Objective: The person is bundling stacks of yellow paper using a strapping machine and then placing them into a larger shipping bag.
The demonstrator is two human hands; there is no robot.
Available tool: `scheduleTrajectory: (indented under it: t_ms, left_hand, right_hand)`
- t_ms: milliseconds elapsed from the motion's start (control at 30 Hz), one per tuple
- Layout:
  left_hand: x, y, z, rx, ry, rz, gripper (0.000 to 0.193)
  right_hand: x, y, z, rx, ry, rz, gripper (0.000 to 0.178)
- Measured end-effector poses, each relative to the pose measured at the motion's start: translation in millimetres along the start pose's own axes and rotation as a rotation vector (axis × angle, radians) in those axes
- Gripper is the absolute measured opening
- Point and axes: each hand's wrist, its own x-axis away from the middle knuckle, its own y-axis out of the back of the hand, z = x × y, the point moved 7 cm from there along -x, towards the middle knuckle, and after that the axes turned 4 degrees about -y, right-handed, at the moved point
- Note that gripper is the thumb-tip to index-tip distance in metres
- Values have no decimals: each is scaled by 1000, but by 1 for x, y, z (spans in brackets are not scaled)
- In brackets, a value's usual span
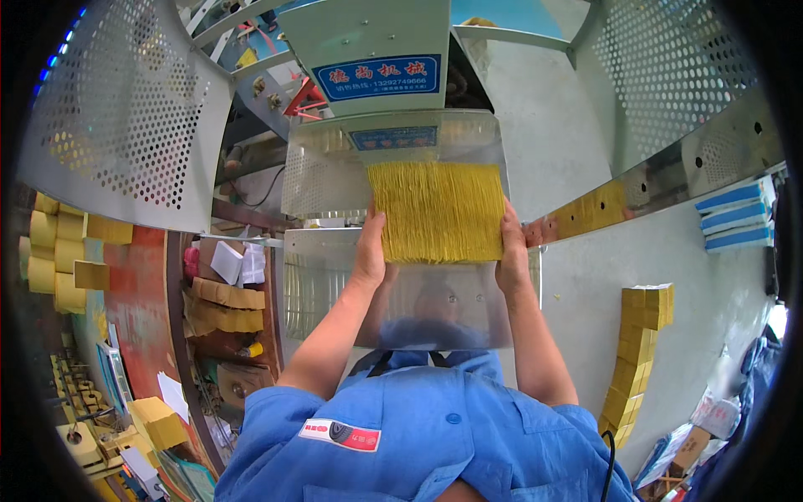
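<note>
A block of pleated yellow filter paper (439, 212) spans the space between my two hands, its folds running away from me. My left hand (370, 243) is closed against the block's left end, thumb along the near part of that side. Its right end is gripped by my right hand (513, 245), with the fingers partly hidden behind the paper. Beneath and nearer to me lies a shiny metal plate (418, 305). Another metal plate (322, 171) lies behind the block; whether the paper touches it, I cannot tell.
A pale green machine housing (376, 29) rises ahead. Perforated metal guards stand at the left (125, 109) and right (677, 75). Yellow pleated blocks (636, 360) line the floor at right. Left are a shelf (251, 335) with brown packages and several yellow rolls (42, 272).
</note>
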Motion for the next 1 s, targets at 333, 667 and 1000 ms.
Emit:
scheduleTrajectory:
  t_ms: [333,667,1000]
  left_hand:
    - [-1,-7,7,-51,39,-59,52]
    - [-3,-1,8,-97,100,47,47]
    - [-10,-21,18,-65,102,175,63]
  right_hand:
    - [-4,1,2,-19,-23,32,49]
    - [2,-3,2,-81,-81,-129,45]
    - [2,11,-14,-13,-196,-192,45]
